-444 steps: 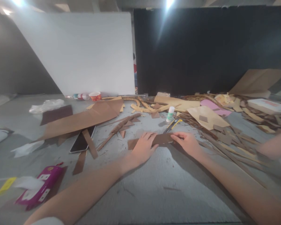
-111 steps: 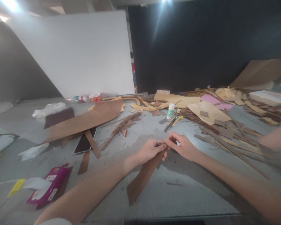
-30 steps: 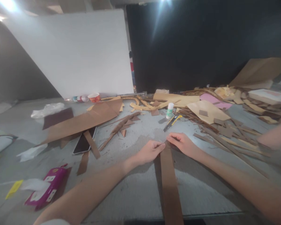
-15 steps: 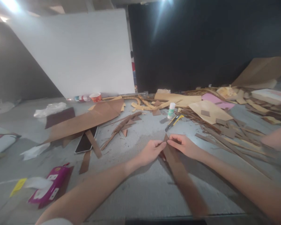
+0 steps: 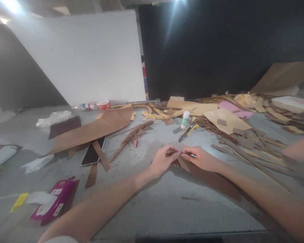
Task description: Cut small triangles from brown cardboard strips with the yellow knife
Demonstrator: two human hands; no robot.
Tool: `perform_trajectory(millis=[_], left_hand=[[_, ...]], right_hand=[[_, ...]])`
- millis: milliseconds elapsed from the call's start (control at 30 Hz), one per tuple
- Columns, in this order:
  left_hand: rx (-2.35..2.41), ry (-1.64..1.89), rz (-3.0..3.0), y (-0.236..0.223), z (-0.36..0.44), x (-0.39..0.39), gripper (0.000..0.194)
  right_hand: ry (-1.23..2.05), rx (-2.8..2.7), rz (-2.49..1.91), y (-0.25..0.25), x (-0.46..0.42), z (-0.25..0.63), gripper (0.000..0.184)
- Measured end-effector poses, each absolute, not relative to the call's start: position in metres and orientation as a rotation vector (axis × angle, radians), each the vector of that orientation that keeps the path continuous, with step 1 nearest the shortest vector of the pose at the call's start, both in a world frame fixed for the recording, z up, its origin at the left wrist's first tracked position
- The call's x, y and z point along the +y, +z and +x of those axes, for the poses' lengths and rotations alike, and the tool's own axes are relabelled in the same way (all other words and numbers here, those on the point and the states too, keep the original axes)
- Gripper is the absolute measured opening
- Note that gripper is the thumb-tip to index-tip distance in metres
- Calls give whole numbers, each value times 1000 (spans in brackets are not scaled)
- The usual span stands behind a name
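My left hand [image 5: 164, 159] and my right hand [image 5: 198, 158] meet above the grey table, fingertips almost touching. Both pinch the narrow end of a brown paper strip [image 5: 212, 180]. From there the strip slants down to the right, partly hidden under my right hand and forearm. Just beyond my fingers lies a yellow and black utility knife [image 5: 188, 132]. Behind it a white and green glue stick [image 5: 185, 119] stands upright. A twisted brown paper roll [image 5: 128, 138] with small triangular scraps rests to the left of the knife.
Brown paper sheets [image 5: 91, 133] partly cover a phone [image 5: 87, 156] on the left. Nearer is a purple tissue pack [image 5: 57, 200]. Paper strips and scraps [image 5: 243, 141] are heaped at the right, where another person's arm [image 5: 300, 148] reaches in. A white board [image 5: 86, 57] stands behind.
The paper strip has swung to the right, from pointing down toward the table's front edge to lying under my right forearm. A thin scrap now shows on the table where it was.
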State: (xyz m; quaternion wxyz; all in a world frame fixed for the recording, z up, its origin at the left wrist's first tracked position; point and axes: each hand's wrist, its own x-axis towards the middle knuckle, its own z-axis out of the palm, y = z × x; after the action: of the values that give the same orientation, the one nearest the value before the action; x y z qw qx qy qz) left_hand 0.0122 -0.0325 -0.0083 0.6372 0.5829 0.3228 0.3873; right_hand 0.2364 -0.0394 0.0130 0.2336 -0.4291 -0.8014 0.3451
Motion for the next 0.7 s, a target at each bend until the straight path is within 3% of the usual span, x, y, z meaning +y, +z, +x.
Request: perform_trajectory(millis=[233, 500, 700], left_hand=[[956, 975, 1535, -19, 11, -36, 20], [1025, 981, 1491, -23, 11, -33, 24], [929, 1006, 1402, -18, 10, -33, 34]], right_hand=[[724, -2324, -1173, 11, -38, 239, 24], [-98, -2682, -930, 6, -33, 243, 20], [154, -2416, -1076, 8, -38, 239, 13]])
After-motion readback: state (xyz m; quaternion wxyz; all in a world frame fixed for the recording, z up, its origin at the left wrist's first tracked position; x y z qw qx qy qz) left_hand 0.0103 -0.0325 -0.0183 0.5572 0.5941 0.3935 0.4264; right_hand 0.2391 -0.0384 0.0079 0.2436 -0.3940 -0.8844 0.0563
